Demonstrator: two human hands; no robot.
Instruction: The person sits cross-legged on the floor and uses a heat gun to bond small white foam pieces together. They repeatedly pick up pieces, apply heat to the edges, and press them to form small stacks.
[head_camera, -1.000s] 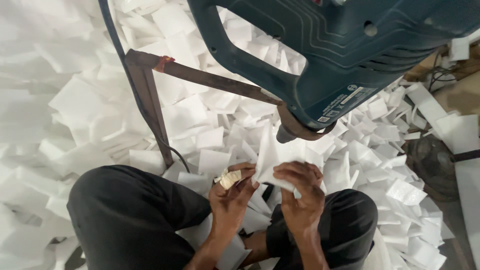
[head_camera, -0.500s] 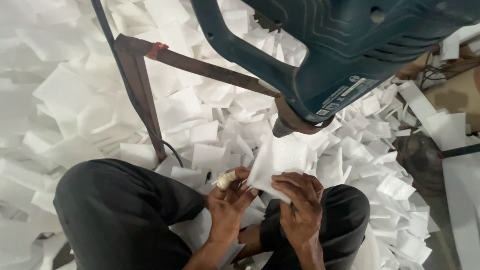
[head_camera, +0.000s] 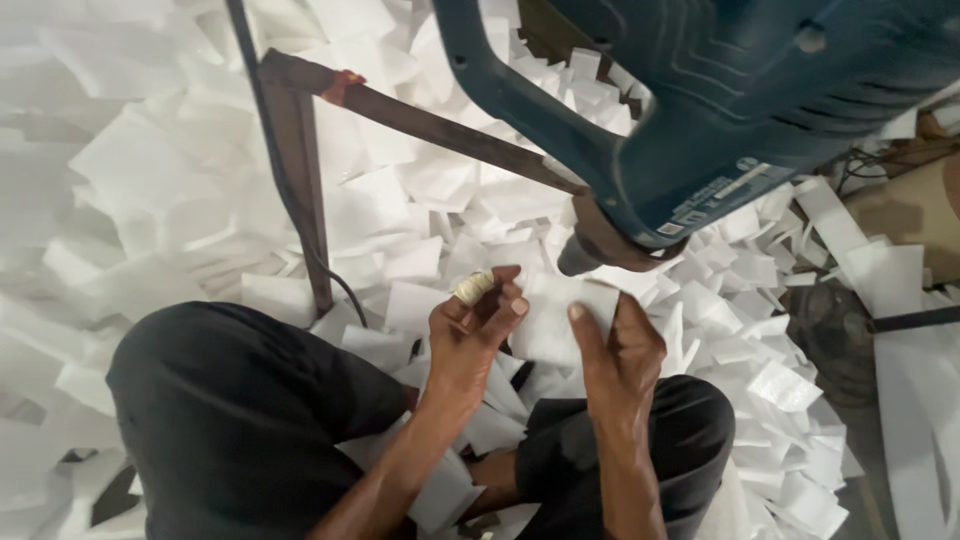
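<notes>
Head view, looking down past my knees. Left hand (head_camera: 478, 325) is raised palm-inward, forearm rising from lower centre; its fingers are curled and pinch the left edge of a white foam sheet (head_camera: 560, 320), with a pale taped wrap (head_camera: 473, 288) on one fingertip. Right hand (head_camera: 620, 350) stands just beside it, fingers upright and pressed flat against the sheet's right half, thumb at the front; it grips the same sheet. The sheet sits between both hands, held upright off the floor. Directly above the right hand hangs a blue-green power drill (head_camera: 720, 110), its nose (head_camera: 585, 255) just beside the sheet's top edge; contact I cannot tell. Left of the left hand stands a rusty metal frame (head_camera: 300, 190). White foam offcuts (head_camera: 150, 180) cover the floor all round.
</notes>
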